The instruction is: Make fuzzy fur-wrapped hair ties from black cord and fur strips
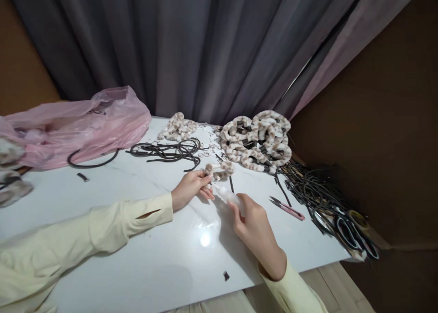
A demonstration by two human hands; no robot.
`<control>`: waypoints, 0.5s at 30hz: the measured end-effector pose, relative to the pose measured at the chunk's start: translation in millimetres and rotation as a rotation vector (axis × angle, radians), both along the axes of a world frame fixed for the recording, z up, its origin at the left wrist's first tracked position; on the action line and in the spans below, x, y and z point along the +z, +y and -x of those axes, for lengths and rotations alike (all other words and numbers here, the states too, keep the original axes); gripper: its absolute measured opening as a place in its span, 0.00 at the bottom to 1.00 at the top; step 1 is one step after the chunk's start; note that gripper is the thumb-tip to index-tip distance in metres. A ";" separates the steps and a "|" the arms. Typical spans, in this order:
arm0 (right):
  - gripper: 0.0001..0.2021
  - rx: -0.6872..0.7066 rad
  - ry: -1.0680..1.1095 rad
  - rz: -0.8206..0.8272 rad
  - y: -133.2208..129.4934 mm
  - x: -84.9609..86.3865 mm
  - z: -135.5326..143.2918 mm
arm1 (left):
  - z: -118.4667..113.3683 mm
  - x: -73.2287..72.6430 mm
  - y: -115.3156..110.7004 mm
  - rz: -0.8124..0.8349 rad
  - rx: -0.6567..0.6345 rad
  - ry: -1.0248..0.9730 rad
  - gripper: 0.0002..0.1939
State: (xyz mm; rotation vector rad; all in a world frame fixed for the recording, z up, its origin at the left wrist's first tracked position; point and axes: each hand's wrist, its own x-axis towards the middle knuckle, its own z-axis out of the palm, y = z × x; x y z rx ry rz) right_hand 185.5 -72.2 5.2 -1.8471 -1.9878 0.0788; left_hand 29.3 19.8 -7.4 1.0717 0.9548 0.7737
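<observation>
My left hand (192, 188) pinches one end of a small fuzzy white-and-brown piece (224, 170) above the middle of the table. My right hand (251, 217) is closed around a small translucent bottle (231, 198). The bottle's narrow tip points left, at the end of the fuzzy piece by my left fingertips; whether it touches is too small to tell. Behind my hands lie a bundle of dark cords (171, 151) and a pile of fuzzy rings (256, 142).
A pink plastic bag (112, 117) lies at the back left of the white table (153, 267). Pink-handled snips (287, 208) and tangled black cords (315, 192) are on the right. A small black piece (226, 276) sits near the front edge. Dark curtains (178, 44) hang behind.
</observation>
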 end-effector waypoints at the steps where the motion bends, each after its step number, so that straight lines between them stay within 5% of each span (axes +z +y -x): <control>1: 0.12 -0.010 -0.018 -0.002 1.1 -0.5 -3.0 | 0.0 0.0 0.0 -0.003 0.000 -0.001 0.09; 5: 0.14 -0.157 0.006 -0.068 -1.2 10.7 -40.1 | -0.2 -0.1 0.3 0.006 0.010 -0.014 0.10; 9: 0.20 -0.594 0.227 -0.362 -17.2 44.4 -93.6 | 0.4 -0.2 1.0 0.023 0.005 -0.035 0.11; 12: 0.16 -0.607 0.544 -0.587 -22.2 66.3 -114.4 | 1.4 -1.7 1.6 0.016 0.001 -0.043 0.11; 15: 0.12 -0.456 0.820 -0.516 -8.3 69.2 -120.4 | 2.6 -3.5 2.3 0.009 -0.021 -0.080 0.13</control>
